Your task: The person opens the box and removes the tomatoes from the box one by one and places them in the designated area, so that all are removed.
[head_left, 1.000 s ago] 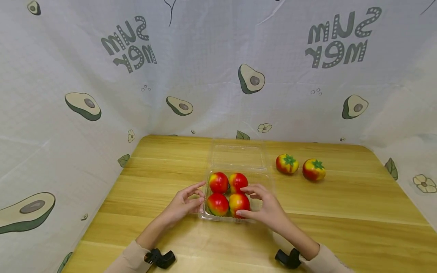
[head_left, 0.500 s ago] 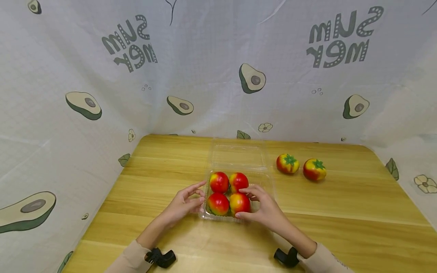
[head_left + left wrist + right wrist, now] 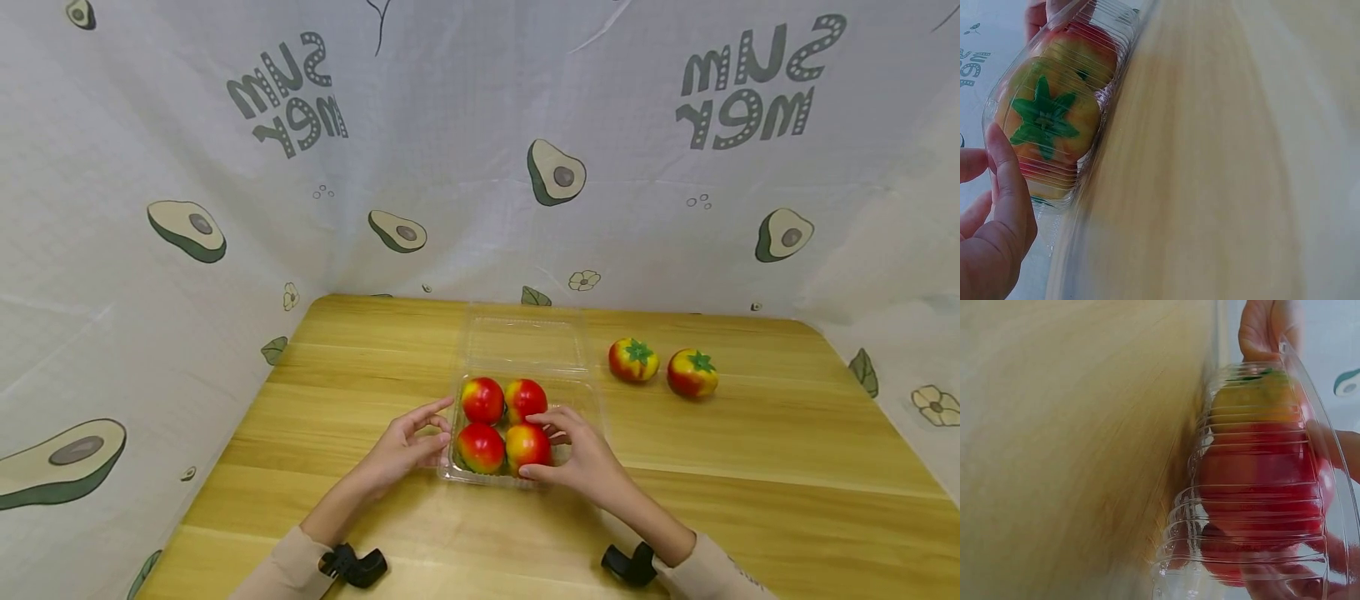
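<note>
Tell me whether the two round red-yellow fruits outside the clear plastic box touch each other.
Apart. The head view plainly shows light wooden table between the left round red-yellow fruit and the right round red-yellow fruit.

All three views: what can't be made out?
Head view: part of the near-right fruit, covered by the right hand.
Left wrist view: part of the left hand, cut by the left edge.
Right wrist view: one end of the container, cut by the bottom edge.
</note>
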`<state>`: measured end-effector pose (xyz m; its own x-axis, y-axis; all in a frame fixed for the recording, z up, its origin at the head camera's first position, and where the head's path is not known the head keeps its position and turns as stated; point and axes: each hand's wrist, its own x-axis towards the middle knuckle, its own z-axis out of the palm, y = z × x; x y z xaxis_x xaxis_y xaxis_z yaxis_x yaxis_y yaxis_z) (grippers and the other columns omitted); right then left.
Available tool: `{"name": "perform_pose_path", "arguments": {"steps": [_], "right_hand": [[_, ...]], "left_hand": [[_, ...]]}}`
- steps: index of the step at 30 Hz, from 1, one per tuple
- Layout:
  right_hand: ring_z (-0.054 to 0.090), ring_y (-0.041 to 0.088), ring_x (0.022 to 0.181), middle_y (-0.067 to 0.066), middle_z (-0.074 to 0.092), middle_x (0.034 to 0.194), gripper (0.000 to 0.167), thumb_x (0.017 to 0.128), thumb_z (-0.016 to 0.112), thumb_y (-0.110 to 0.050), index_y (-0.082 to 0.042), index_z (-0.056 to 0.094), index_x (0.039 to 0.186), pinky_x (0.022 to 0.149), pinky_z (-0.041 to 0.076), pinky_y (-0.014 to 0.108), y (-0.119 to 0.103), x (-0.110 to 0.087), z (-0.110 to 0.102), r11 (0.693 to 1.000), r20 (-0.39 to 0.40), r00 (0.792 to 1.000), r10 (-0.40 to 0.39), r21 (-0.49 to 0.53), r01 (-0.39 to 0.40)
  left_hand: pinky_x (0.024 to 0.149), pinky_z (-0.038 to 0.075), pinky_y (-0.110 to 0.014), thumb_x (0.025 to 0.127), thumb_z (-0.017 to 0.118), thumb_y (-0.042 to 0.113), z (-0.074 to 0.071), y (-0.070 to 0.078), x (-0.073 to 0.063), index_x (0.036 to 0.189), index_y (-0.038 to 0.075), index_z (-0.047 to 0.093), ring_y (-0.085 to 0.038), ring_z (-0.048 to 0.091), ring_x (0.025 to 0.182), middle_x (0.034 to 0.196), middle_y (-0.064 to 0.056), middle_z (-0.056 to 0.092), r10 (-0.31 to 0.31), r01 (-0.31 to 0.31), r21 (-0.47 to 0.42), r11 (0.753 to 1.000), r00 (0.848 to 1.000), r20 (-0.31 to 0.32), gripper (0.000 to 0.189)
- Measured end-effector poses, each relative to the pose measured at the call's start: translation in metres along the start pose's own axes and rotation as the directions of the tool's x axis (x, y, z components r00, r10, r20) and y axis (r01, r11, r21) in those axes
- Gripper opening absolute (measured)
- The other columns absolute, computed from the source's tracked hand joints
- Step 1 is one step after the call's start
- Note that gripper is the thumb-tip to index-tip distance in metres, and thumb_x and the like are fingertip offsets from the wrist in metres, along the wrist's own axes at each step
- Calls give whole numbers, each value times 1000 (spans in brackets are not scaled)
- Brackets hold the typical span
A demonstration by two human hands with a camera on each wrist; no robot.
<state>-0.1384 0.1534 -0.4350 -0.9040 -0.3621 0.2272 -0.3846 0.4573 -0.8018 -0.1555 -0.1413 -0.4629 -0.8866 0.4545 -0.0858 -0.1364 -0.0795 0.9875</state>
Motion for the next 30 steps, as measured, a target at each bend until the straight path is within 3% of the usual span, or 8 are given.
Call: {"name": "perform_pose_path", "arguments": {"steps": [17,30], "right_hand": [[63,23,92,9,62,117,59,66,95,-14,-1,69,117,81,60,34,-2,-2,-4,999,-52,999,4,49,-2],[63,26,93,7,63,114,56,70,93,-17,-4,69,119,82,59,34,-4,-4,-10,995,-52,999,16,98,-11]], "left_hand": [[76,60,-30,99,60,2,-1,-4,3,153,4,36,-11,58,77,110,-10,51,23,-23,-12,1000,1000,17,59],[77,60,-29,99,60,2,-1,-4,2,153,4,37,-11,59,76,110,-9,51,22,-22,-4,1000,1000,10,59]]}}
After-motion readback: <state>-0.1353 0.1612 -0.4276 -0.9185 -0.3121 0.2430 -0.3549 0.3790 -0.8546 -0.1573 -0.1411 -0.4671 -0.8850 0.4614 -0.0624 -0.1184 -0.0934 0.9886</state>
